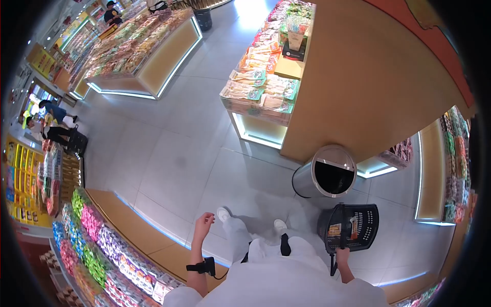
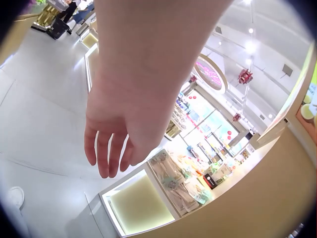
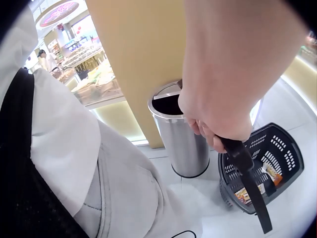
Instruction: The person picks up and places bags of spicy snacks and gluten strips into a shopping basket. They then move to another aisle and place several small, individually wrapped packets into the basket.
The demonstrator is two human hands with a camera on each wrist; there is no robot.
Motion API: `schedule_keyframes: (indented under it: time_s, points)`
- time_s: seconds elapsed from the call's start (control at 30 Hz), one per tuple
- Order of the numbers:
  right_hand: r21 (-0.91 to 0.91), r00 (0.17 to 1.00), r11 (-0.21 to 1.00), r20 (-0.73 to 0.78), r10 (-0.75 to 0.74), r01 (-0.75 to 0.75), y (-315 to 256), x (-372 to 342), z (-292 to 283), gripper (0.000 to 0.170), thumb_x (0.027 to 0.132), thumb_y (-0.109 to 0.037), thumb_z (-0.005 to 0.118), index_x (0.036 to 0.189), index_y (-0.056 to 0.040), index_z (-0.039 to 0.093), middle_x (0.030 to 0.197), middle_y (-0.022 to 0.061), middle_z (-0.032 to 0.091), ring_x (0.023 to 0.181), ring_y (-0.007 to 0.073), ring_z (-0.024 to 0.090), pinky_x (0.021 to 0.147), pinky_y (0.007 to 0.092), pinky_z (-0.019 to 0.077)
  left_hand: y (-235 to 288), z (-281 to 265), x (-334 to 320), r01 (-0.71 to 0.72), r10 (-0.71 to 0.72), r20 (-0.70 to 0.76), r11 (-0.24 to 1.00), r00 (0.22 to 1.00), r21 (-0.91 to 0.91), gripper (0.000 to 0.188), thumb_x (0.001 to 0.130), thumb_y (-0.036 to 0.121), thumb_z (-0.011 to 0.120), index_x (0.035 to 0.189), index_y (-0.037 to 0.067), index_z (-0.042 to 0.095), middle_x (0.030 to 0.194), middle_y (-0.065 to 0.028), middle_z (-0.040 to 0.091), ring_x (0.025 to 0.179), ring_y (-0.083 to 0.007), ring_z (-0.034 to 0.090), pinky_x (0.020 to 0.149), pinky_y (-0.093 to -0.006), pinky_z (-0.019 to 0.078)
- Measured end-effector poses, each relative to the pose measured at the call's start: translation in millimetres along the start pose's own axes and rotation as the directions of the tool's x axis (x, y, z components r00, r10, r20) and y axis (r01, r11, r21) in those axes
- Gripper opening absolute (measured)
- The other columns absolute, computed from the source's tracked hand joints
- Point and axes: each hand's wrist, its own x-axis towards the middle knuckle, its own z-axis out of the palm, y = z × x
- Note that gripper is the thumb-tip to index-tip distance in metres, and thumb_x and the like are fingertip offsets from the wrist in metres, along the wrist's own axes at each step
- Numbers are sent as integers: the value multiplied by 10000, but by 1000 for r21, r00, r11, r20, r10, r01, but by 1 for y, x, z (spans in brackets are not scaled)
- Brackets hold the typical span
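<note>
My right hand [image 3: 218, 126] grips the black handle [image 3: 247, 173] of a dark plastic shopping basket [image 1: 369, 225], which hangs at my right side. Two small packets lie inside it, one orange and white packet [image 3: 271, 174] and one printed yellowish packet [image 3: 243, 195]. On the other side, my left hand [image 1: 205, 221] is held out over the floor with nothing in it. Its fingers hang relaxed in the left wrist view, and a black strap [image 1: 202, 266] circles that wrist.
A steel trash bin [image 1: 302, 179] stands just ahead of the basket, against a tan partition [image 1: 358, 92]. Lit counters of packaged snacks [image 1: 261, 92] lie ahead. Colourful wrapped sweets [image 1: 110, 245] fill the counter along my left. People [image 1: 56, 112] stand farther off at left.
</note>
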Motion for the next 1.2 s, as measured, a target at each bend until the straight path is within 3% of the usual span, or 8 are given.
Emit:
schedule_keyframes:
  time_s: [0.37,0.47,0.53,0.6,0.7,0.8,1.0,1.2]
  points:
    - [80,975,984,-170,-145,160,-113,-127,193,262,642,-63,566,867,65,600,671,158,603,612,230,570,592,352,438,-14,-222,207,-89,86,56,995,995,48,200,836,168,518,939,10,587,784,-111,635,705,-178,625,648,-280,481]
    - [103,983,988,-132,127,-114,-158,-158,227,316,547,-71,609,803,88,514,711,170,554,665,280,546,641,379,431,-16,-255,277,-130,122,95,988,988,78,206,834,177,521,939,11,585,794,-107,634,706,-178,621,648,-284,480]
    - [88,975,989,-175,136,-122,-129,-145,263,311,552,-62,607,801,89,497,708,160,534,670,254,526,641,377,423,1,-257,319,-197,179,158,975,971,104,212,833,184,522,941,12,584,800,-103,632,708,-177,619,647,-287,478]
    - [45,989,994,112,95,-100,-182,-193,264,485,700,-418,696,982,-32,615,932,148,610,816,302,548,743,393,426,29,-253,363,-232,198,245,966,949,116,214,833,189,523,939,13,582,798,-99,630,703,-176,614,649,-289,476]
    - [-53,983,998,179,39,-30,-200,-199,302,490,756,-384,654,968,52,584,956,155,594,840,274,547,685,383,428,56,-240,432,-312,258,350,944,900,107,215,835,193,522,946,17,577,792,-97,625,697,-176,606,651,-291,474]
    - [217,964,958,-143,223,-189,-260,-209,351,268,568,-50,591,776,95,504,691,155,541,646,243,530,617,370,425,81,-226,487,-369,290,433,923,853,110,212,839,192,521,956,23,572,790,-95,622,692,-174,601,654,-296,473]
    - [345,989,935,-88,119,-82,-375,-212,408,114,633,-56,558,596,47,524,508,68,494,442,146,477,419,307,345,164,-258,559,-412,291,585,907,757,83,187,841,163,525,963,29,570,794,-86,625,711,-163,606,661,-281,474]
    - [328,959,932,-177,223,-156,-456,-217,426,200,673,-98,567,622,94,543,520,202,513,502,307,539,515,391,391,203,-253,646,-505,220,701,833,678,227,190,855,159,514,966,17,576,793,-87,629,731,-157,611,664,-275,474]
